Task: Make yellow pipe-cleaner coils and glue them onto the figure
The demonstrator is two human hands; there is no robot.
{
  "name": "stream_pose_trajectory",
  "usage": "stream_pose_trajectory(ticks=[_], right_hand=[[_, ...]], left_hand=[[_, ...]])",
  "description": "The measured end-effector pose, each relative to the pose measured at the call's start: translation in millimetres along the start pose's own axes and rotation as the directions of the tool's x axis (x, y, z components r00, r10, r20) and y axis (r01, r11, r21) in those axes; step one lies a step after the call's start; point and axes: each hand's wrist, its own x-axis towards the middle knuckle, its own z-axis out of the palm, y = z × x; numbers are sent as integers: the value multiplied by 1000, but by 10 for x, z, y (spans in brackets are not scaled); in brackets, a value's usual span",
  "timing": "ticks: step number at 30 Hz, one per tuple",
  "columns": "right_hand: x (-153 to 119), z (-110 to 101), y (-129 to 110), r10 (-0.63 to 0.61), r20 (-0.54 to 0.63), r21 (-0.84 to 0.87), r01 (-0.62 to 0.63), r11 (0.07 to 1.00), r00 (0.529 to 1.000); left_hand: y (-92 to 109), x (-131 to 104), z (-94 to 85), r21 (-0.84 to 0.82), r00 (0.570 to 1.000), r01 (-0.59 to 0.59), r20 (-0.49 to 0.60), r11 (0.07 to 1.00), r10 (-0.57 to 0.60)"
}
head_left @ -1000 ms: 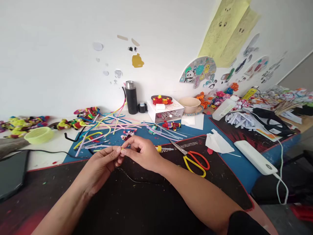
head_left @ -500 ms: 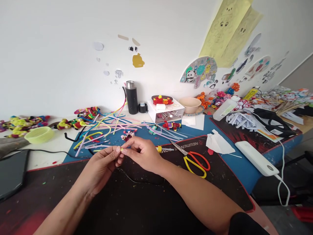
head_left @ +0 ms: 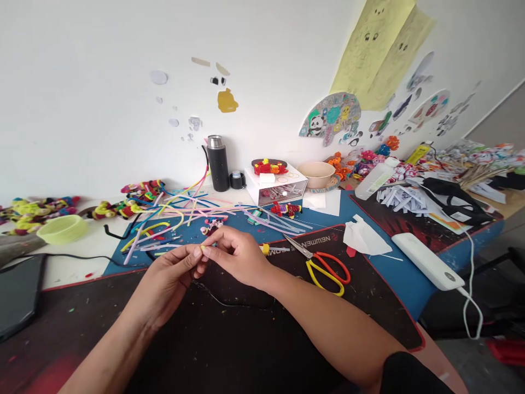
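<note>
My left hand [head_left: 174, 276] and my right hand [head_left: 240, 257] meet above the dark mat, fingertips touching. Between their pinched thumbs and fingers a tiny yellow piece [head_left: 203, 248] shows; most of it is hidden and its kind is too small to make out. Just behind the fingers lies a small dark red and pink fuzzy figure [head_left: 213, 225]. A yellow-handled tool [head_left: 266, 249] is partly covered by my right hand. To the right, scissors [head_left: 324, 268] with one red and one yellow handle lie open on the mat.
Loose fuzzy stems [head_left: 164, 213] spread behind my hands. Farther back stand a black thermos [head_left: 217, 164], a white box [head_left: 279, 189] and a beige bowl [head_left: 315, 174]. A green ring-shaped dish [head_left: 62, 229] sits left; a white power bank [head_left: 426, 261] lies right.
The whole view has shifted slightly, so things sit a little farther left. Both hands keep the same pinch on the yellow piece, with hardly any finger movement visible.
</note>
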Motion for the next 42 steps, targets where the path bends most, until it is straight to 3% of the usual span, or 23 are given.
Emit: stream_pose_trajectory(ticks=[8,15,24,30,37,42], right_hand=[[4,-16,-25,-2,25,-8,2,1000,1000],[0,21,16,78,29,79,-80,994,996],[6,16,-59,94,61,198,-105,975,994],[5,-2,-50,19,61,148,-28,989,998],[-16,12,-62,13,-1,-17,-13,1000,1000],[-28,10,-56,-9,-5,-74,9,997,1000]], left_hand=[[-12,4,-23,21,1000,5,-8,1000,-5],[-48,24,-36,4,1000,14,-9,1000,-13],[-48,26,-38,-37,1000,12,27,999,-11],[-1,5,-27,-58,998,39,55,998,-36],[40,4,-12,-99,1000,24,16,995,-22],[11,6,-28,-98,997,64,49,993,-60]])
